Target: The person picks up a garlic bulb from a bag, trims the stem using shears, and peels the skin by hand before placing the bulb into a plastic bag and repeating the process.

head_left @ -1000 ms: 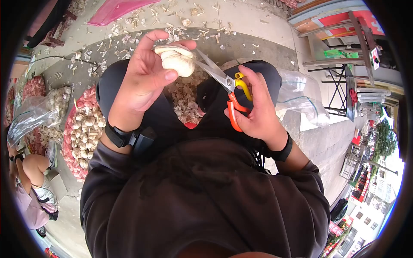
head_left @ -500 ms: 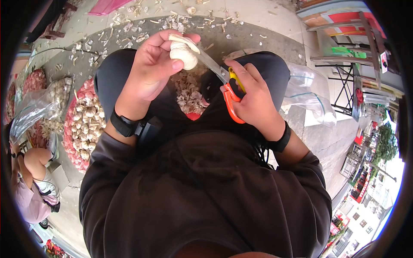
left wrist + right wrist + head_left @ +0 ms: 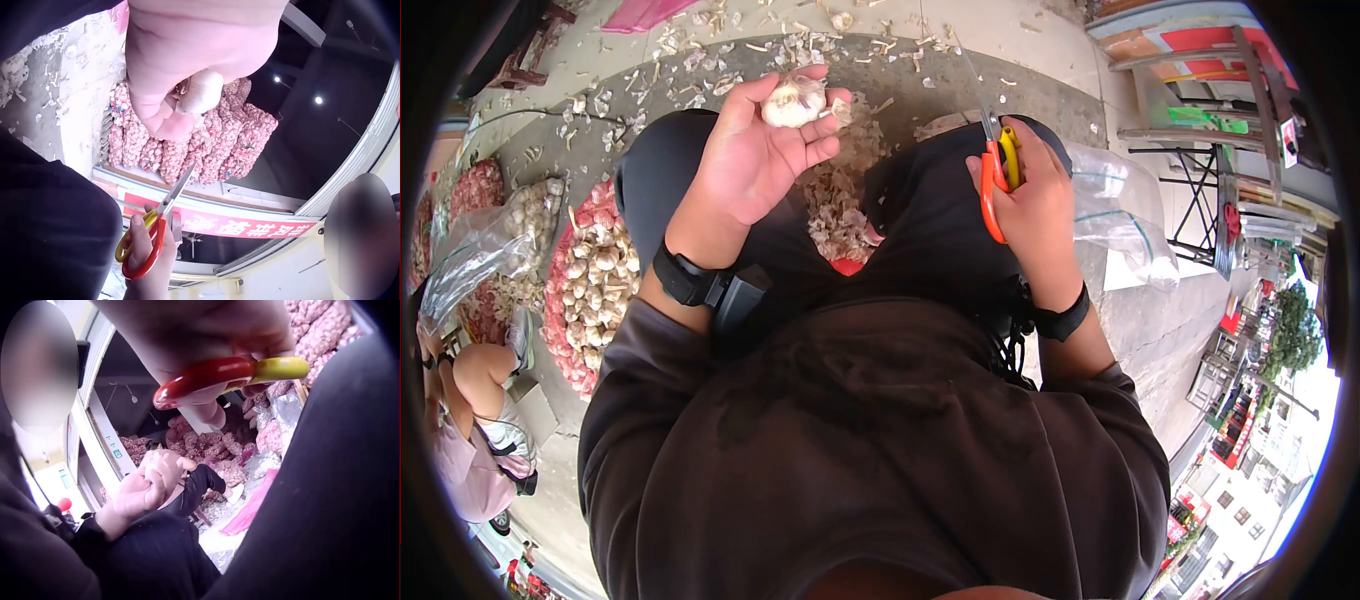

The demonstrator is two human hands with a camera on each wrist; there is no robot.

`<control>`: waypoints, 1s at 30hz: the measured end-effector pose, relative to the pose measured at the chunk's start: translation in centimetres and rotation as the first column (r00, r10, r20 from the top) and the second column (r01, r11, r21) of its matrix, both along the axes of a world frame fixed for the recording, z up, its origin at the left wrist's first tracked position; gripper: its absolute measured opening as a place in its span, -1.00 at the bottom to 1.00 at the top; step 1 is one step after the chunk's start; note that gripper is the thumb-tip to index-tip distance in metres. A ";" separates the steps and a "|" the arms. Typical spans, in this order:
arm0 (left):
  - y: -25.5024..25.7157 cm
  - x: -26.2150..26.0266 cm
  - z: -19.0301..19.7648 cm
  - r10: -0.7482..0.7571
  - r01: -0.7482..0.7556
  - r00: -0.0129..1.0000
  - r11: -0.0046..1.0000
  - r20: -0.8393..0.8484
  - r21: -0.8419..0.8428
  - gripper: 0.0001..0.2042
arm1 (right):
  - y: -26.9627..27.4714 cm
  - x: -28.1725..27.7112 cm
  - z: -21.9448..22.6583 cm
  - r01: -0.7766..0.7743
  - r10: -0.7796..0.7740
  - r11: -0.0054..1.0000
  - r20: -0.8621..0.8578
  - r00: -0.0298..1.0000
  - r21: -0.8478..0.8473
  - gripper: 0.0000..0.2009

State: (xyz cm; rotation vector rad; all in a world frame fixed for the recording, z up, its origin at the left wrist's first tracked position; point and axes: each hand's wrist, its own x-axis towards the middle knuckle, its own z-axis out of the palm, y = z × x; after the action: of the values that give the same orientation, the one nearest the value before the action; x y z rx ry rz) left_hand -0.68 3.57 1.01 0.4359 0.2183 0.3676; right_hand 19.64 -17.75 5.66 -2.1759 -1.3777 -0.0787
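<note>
My left hand [image 3: 750, 170] is turned palm up and holds a white garlic bulb [image 3: 793, 103] in its curled fingers, above my left knee. Loose papery skin shows on the bulb's upper side. In the left wrist view the same bulb [image 3: 203, 92] sits between thumb and fingers. Over my right thigh, my right hand [image 3: 1040, 205] grips a pair of scissors [image 3: 992, 190] with orange-red and yellow handles, blades pointing forward, away from the bulb. The right wrist view shows the handles [image 3: 209, 378] in its grasp.
Garlic skins [image 3: 840, 225] are heaped between my knees, and scraps litter the floor ahead. A red net sack of garlic bulbs [image 3: 600, 290] stands at my left, with another person [image 3: 480, 420] seated beyond. Clear plastic bags [image 3: 1115, 210] lie by my right knee.
The scissors have moved from the bulb off to the right with my right hand. The bulb has turned in my left hand, and the long stem seen before no longer shows on it.
</note>
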 end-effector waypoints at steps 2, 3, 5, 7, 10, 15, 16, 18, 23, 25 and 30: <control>-0.9 0.2 0.8 0.102 -0.076 0.971 0.989 -0.214 0.130 -0.62 | -1.7 1.9 0.2 0.088 -0.080 0.993 0.090 0.993 -0.085 -0.50; -1.4 0.2 1.0 0.120 -0.075 0.967 0.977 -0.224 0.201 -0.63 | -2.7 2.7 0.3 0.122 -0.107 0.985 0.121 0.987 -0.124 -0.49; -2.2 0.3 1.4 0.153 -0.065 0.959 0.938 -0.240 0.340 -0.64 | -4.2 3.2 0.4 0.177 -0.142 0.959 0.162 0.976 -0.221 -0.46; -2.5 0.5 1.1 0.128 -0.011 0.961 0.904 -0.244 0.428 -0.63 | -5.6 3.1 0.7 0.217 -0.163 0.917 0.181 0.970 -0.336 -0.41; -2.6 0.4 1.3 0.059 0.083 0.970 0.832 -0.236 0.548 -0.65 | -6.5 2.7 1.6 0.210 -0.200 0.851 0.074 0.977 -0.482 -0.35; -2.9 0.6 1.8 0.040 0.139 0.960 0.791 -0.278 0.595 -0.64 | -7.3 1.8 4.0 0.146 -0.153 0.759 0.044 0.987 -0.634 -0.41; -3.3 0.8 1.2 0.071 0.104 0.966 0.773 -0.248 0.626 -0.64 | -7.2 1.7 4.5 0.151 -0.124 0.784 0.087 0.988 -0.602 -0.43; -3.7 1.1 0.5 0.076 0.102 0.968 0.752 -0.239 0.652 -0.63 | -6.6 1.5 5.0 0.137 -0.053 0.863 0.182 0.982 -0.487 -0.46; -4.0 1.7 -0.5 -0.038 0.311 0.922 0.661 -0.384 0.682 -0.68 | -3.0 0.1 4.0 -0.193 0.229 0.964 0.198 0.953 -0.184 -0.55; -4.7 2.0 0.3 -0.147 0.315 0.939 0.727 -0.310 0.611 -0.67 | -1.3 -1.5 4.1 -0.246 0.228 0.961 -0.140 0.964 -0.129 -0.54; -5.5 2.5 2.5 -0.302 0.407 0.912 0.745 -0.277 0.529 -0.60 | 2.3 -3.2 1.2 -0.325 0.314 0.943 -0.506 0.804 0.069 -0.56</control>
State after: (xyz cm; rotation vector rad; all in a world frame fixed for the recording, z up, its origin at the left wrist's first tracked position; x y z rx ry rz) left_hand 1.86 -1.95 3.55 1.1043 0.1838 0.0005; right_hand 16.47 -15.41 6.90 -1.7591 -1.3947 0.6050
